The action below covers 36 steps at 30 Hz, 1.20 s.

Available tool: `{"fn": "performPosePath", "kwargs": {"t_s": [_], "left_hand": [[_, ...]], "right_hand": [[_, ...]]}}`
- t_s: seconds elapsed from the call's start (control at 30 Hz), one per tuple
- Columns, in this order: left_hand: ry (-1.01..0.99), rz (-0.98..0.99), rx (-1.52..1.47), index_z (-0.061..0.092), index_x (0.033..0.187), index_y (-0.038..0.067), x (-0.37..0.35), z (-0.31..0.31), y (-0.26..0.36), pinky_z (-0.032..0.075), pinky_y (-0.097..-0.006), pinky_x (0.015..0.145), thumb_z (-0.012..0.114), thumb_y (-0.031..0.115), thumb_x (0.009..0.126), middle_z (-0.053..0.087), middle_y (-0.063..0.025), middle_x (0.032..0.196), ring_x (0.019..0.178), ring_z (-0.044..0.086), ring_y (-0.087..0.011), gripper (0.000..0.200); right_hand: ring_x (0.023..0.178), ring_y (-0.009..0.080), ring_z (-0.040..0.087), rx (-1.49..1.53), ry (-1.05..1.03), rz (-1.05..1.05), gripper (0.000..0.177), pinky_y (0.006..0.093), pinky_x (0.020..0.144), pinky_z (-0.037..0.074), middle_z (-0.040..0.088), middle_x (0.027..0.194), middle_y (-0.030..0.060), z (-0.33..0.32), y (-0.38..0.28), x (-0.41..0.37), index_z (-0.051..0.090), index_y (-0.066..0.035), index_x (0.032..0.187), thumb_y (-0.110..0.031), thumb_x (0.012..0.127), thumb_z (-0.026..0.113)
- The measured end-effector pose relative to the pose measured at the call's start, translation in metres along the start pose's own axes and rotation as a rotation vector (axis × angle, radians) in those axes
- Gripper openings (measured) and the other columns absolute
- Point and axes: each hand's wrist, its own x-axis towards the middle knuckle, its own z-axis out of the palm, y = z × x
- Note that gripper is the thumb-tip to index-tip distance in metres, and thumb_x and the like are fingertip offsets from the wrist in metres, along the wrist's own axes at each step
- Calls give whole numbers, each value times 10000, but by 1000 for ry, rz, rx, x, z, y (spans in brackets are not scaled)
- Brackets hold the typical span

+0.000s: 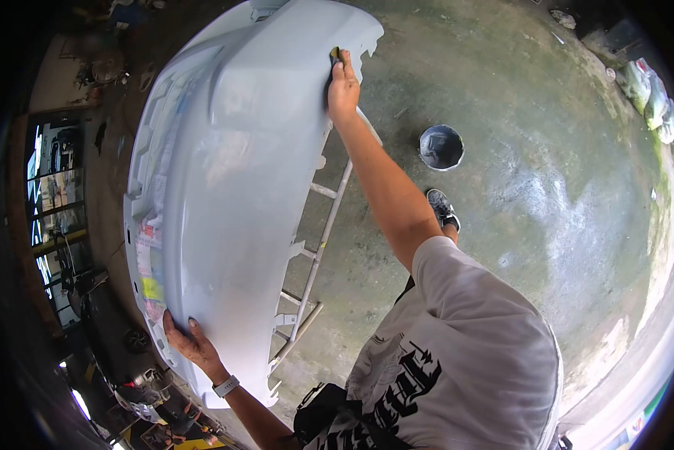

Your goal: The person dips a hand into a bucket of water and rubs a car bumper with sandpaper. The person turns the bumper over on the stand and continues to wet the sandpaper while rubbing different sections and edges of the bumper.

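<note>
A large light-grey car bumper (236,180) stretches from the top to the bottom of the view, resting on a metal stand (326,225). Near its upper right edge, my right hand (344,94) is closed around a small dark sanding pad (335,55) with a yellow part, held against the bumper's surface. Part of that pad is hidden by my fingers. My left hand (192,346), with a watch on the wrist, lies on the lower end of the bumper with its fingers apart and holding nothing. Printed paper (151,259) shows in the bumper's openings on the left.
A dark bucket (441,148) stands on the stained concrete floor (547,202), right of the bumper and close to my shoe (443,208). Plastic bags (652,101) lie at the far right. Assorted workshop items (146,394) sit at the lower left.
</note>
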Motion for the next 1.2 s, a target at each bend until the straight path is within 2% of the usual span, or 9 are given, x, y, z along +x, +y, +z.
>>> {"fn": "performPosePath", "kwargs": {"t_s": [0.17, 0.23, 0.4, 0.5, 0.6, 0.83, 1.07, 1.17, 1.2], "left_hand": [[-3, -11, -1, 460, 1459, -24, 0, 4, -5, 358, -496, 1113, 574, 391, 1026, 503, -217, 1454, 1308, 466, -385, 610], [-15, -19, 15, 461, 1458, -25, 0, 2, -5, 364, -500, 1105, 571, 390, 1028, 503, -223, 1451, 1305, 468, -389, 609], [19, -33, 9, 467, 1454, -23, 2, 4, 2, 371, -508, 1097, 564, 401, 1029, 514, -226, 1441, 1295, 480, -400, 608], [6, -52, 45, 460, 1462, -15, -1, 4, 4, 365, -523, 1108, 532, 442, 1036, 509, -236, 1444, 1301, 477, -415, 629], [0, -57, 116, 442, 1476, -10, -4, 7, -1, 351, -533, 1118, 490, 476, 1046, 494, -242, 1460, 1323, 459, -429, 651], [-85, -122, 294, 363, 1541, 7, -13, 7, 4, 311, -547, 1163, 358, 516, 1070, 411, -257, 1541, 1406, 392, -443, 693], [-32, -193, 394, 338, 1545, -8, -11, 18, 14, 281, -544, 1204, 263, 451, 1093, 361, -252, 1577, 1449, 352, -430, 649], [-45, -200, 417, 332, 1544, -17, -14, 18, 8, 277, -540, 1211, 253, 444, 1093, 361, -250, 1577, 1453, 350, -426, 650], [-45, -213, 422, 332, 1544, -15, -14, 18, 5, 277, -538, 1212, 251, 446, 1093, 364, -250, 1575, 1453, 350, -425, 651]], "right_hand": [[1510, 309, 317, -139, -113, -75, 443, 366, 1241, 216, 390, 1590, 202, -20, -32, -85, 465, -19, 1494, -111, 1061, 477], [1509, 305, 320, -128, -197, 43, 440, 366, 1234, 240, 389, 1596, 182, -26, -44, -101, 472, -59, 1501, -92, 1063, 459], [1453, 283, 421, -18, -185, 25, 423, 326, 1201, 305, 467, 1553, 149, -14, -77, -19, 500, -68, 1479, -74, 1057, 476], [1435, 342, 443, -419, -487, -420, 450, 453, 1195, 319, 514, 1511, 159, -9, -77, -20, 532, -63, 1447, -8, 1000, 506], [1409, 374, 469, -464, -560, -598, 483, 511, 1192, 309, 546, 1480, 155, -30, -49, 16, 560, -78, 1424, 33, 957, 508], [1407, 376, 462, -539, -392, -156, 370, 456, 1201, 314, 559, 1461, 155, -65, 70, 174, 609, -109, 1364, -61, 1011, 512], [1522, 345, 276, -219, -153, 125, 483, 414, 1256, 168, 353, 1608, 209, -23, -32, -22, 378, 39, 1527, -41, 1052, 402], [1527, 332, 266, -211, -111, 208, 482, 410, 1258, 153, 351, 1609, 209, -17, -38, -31, 375, 41, 1529, -41, 1055, 395], [1521, 336, 280, -200, -89, 84, 467, 405, 1254, 170, 368, 1599, 215, -19, -22, -17, 382, 45, 1523, -80, 1073, 392]]}}
